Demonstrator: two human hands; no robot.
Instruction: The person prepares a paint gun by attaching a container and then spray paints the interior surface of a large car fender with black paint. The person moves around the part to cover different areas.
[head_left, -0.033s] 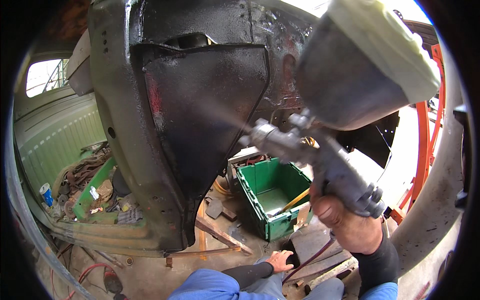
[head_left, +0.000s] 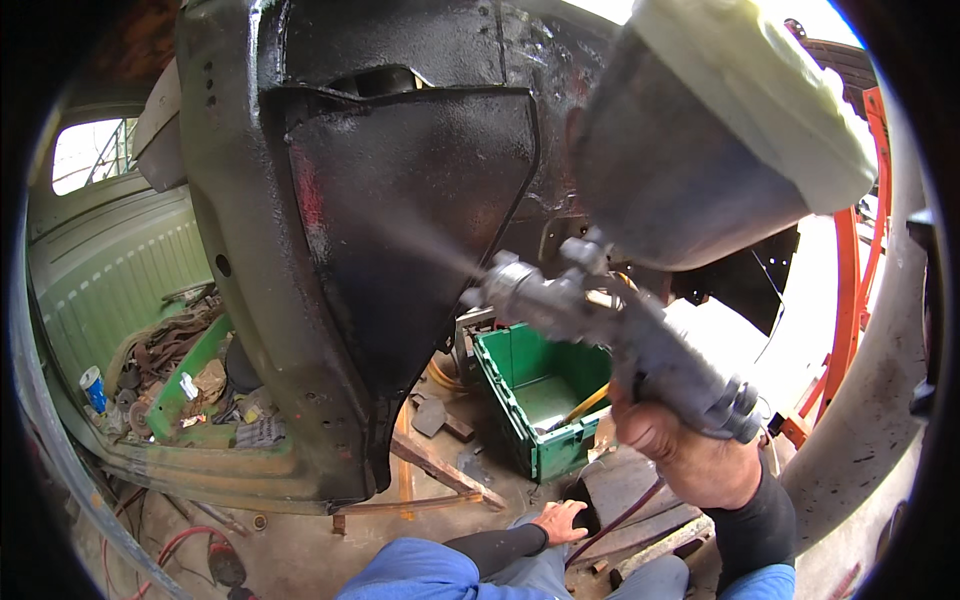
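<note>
My right hand (head_left: 688,455) is closed around the handle of a metal spray gun (head_left: 560,298). On top of the gun sits a large grey paint cup (head_left: 690,150), its upper part wrapped in a pale cover. A fine mist leaves the nozzle toward a black-coated vehicle body panel (head_left: 420,190), which has a reddish patch near its left edge. The nozzle stands apart from the panel's surface. My left hand (head_left: 560,522) is low in the middle by my knee, fingers spread and holding nothing.
Below the panel stands a green plastic crate (head_left: 530,450) with a yellow-handled item inside. A dark red hose (head_left: 625,515) runs beside my legs. Wooden pieces (head_left: 440,470) lie on the floor. An orange-red metal frame (head_left: 850,290) rises at right; cluttered bodywork (head_left: 180,380) is at left.
My right hand and the spray gun have shifted slightly left, with the nozzle a little lower. The left hand stays in place.
</note>
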